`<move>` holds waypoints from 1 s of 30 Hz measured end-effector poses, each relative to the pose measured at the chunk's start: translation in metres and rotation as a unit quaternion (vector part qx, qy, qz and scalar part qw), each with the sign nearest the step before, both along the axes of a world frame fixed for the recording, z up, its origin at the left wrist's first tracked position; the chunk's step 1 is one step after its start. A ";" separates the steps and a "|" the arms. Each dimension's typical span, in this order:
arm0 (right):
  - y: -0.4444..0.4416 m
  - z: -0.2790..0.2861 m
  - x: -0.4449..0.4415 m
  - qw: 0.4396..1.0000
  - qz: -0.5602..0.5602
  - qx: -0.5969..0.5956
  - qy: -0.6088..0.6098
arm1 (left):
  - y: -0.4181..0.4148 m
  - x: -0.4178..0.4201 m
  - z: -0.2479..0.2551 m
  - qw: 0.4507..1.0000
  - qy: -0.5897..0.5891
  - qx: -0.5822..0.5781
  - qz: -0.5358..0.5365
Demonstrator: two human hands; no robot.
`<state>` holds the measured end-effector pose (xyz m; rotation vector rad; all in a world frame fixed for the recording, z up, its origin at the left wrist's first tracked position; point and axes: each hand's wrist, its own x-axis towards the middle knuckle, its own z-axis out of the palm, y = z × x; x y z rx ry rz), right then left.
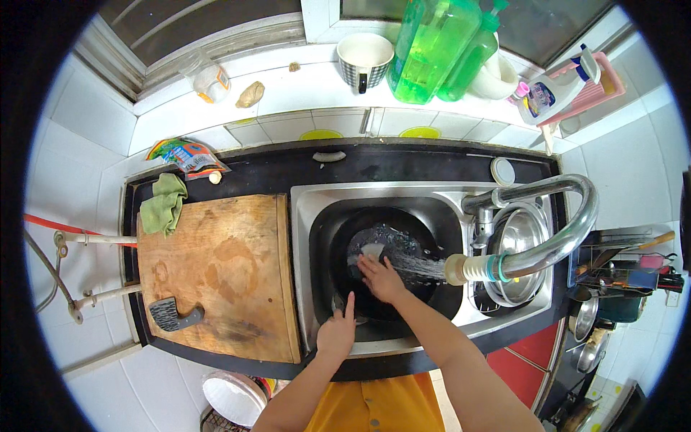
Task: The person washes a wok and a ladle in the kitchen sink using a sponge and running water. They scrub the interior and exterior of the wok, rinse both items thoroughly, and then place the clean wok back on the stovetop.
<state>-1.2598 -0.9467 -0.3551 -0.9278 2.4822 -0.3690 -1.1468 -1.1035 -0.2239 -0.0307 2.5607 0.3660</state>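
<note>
A dark round pan [337, 243] lies in the left basin of a stainless steel sink [305, 216]. My right hand [382, 278] reaches into it, its fingers on a pale scrubbing pad or cloth [372, 250]. Water streams leftward into the pan from the tap's nozzle [456, 269], wetting its inside. My left hand [336, 333] is at the pan's near left rim, index finger extended, the other fingers curled; its grip is partly hidden. The curved metal faucet [583, 216] arches over the right basin, where metal bowls [521, 237] are stacked.
Left of the sink, a wooden cutting board [216, 270] bears a cleaver [175, 314] and a green cloth [163, 204]. A colourful plastic packet [186, 156] lies behind it. On the sill stand a checked mug [365, 59], green soap bottles [434, 54] and a spray bottle [556, 94].
</note>
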 end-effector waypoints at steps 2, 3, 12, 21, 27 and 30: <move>-0.006 -0.013 -0.013 0.998 -0.053 0.017 0.009 | 0.000 0.000 0.001 1.000 -0.013 -0.006 -0.013; -0.008 -0.018 -0.021 0.996 -0.081 0.025 0.012 | 0.000 0.001 0.002 1.000 -0.015 -0.008 -0.017; 0.043 -0.003 -0.036 0.974 -0.182 0.137 -0.009 | 0.003 -0.001 0.004 0.999 -0.036 -0.013 -0.012; 0.053 -0.030 0.047 0.982 -0.139 0.047 -0.115 | 0.007 -0.009 0.009 0.999 -0.044 0.002 -0.003; 0.059 -0.002 0.048 0.980 -0.124 0.116 -0.107 | 0.004 -0.007 0.007 0.998 -0.065 -0.003 -0.001; 0.069 -0.006 0.023 0.970 -0.179 0.140 -0.089 | 0.005 -0.006 0.004 0.999 -0.052 -0.006 -0.004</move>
